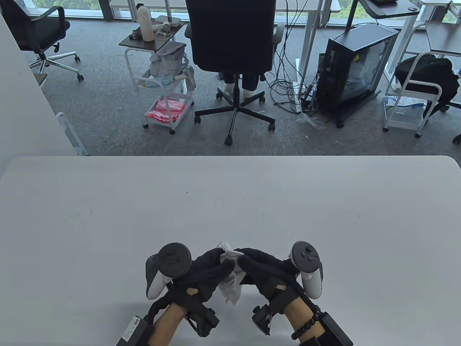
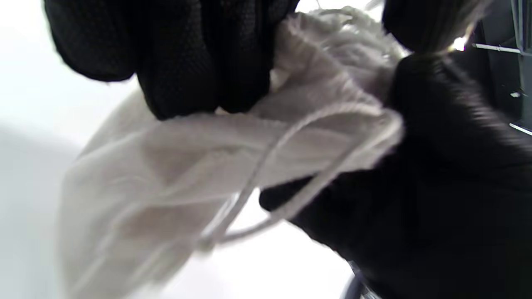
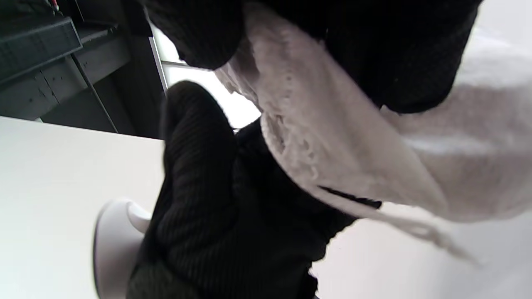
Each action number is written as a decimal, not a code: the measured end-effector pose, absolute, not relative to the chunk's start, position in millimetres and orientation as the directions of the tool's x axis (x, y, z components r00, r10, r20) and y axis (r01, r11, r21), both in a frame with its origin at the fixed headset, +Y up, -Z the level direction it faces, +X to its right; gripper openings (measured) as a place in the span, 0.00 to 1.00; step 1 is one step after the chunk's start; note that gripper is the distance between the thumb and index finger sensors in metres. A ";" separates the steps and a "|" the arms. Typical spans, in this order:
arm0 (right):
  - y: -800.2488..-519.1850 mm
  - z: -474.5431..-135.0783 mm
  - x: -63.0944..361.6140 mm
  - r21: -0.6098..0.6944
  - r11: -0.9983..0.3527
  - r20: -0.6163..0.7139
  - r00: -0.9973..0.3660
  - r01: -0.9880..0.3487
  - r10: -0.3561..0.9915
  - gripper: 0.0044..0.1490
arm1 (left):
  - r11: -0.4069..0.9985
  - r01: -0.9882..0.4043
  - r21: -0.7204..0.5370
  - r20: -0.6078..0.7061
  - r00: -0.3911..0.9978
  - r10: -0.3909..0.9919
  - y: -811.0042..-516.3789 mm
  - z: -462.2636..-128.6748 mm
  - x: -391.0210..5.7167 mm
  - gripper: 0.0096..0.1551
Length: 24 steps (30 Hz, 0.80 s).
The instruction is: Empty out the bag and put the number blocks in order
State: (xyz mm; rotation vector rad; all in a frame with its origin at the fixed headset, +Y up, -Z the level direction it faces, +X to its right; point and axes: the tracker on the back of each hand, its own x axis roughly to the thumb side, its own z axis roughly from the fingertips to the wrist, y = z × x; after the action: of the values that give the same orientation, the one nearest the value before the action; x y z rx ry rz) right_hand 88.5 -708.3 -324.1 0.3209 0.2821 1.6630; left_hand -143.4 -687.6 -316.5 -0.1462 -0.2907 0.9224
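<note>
- Nearest the camera in the table view, the left hand (image 1: 205,274) and the right hand (image 1: 263,270) sit close together at the table's (image 1: 108,216) near edge, around 6 o'clock, each with its fingers curled onto the small white cloth bag (image 1: 230,281)
- The bag hangs between the two hands: its gathered mouth is pinched up at 12 o'clock where the fingertips meet, and its body droops toward 6 o'clock; whether the bottom touches the table cannot be told
- In the left wrist view the left hand's fingers (image 2: 187,62) grip the bunched rim from the top, with the right hand at 3 o'clock and the drawstring (image 2: 257,182) looping loose beneath
- In the right wrist view the right hand's fingers (image 3: 374,50) clamp the hemmed rim at 12 o'clock, and the left hand fills 7 o'clock
- The bag looks thin, limp and light; it will fold and slip, so the hem on either side of the mouth seems the best place to hold and pull apart
- No number blocks are visible; if they are inside, the cloth hides them
- Judged from this, the step in hand is opening the mouth, ahead of tipping the contents out onto the table
</note>
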 end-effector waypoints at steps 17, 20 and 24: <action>-669.5 -312.5 94.8 -0.170 -0.594 0.281 -0.617 -0.786 0.736 0.24 | 0.703 -0.708 0.067 0.268 0.692 0.670 -660.2 -314.7 -166.0 0.20; -660.5 -309.8 101.6 -0.304 -0.658 0.291 -0.725 -0.689 0.624 0.23 | 0.814 -0.556 0.169 0.265 0.821 0.506 -651.7 -310.4 -162.9 0.20; -650.9 -306.3 111.5 -0.441 -0.691 0.280 -0.819 -0.572 0.500 0.22 | 0.890 -0.389 0.239 0.201 0.916 0.346 -643.8 -307.7 -159.4 0.20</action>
State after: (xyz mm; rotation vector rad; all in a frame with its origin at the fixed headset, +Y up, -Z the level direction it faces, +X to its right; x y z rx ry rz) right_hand 111.5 -650.9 -306.3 0.1838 -0.6993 2.4434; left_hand -159.4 -643.8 -307.7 0.2796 -0.1550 0.3831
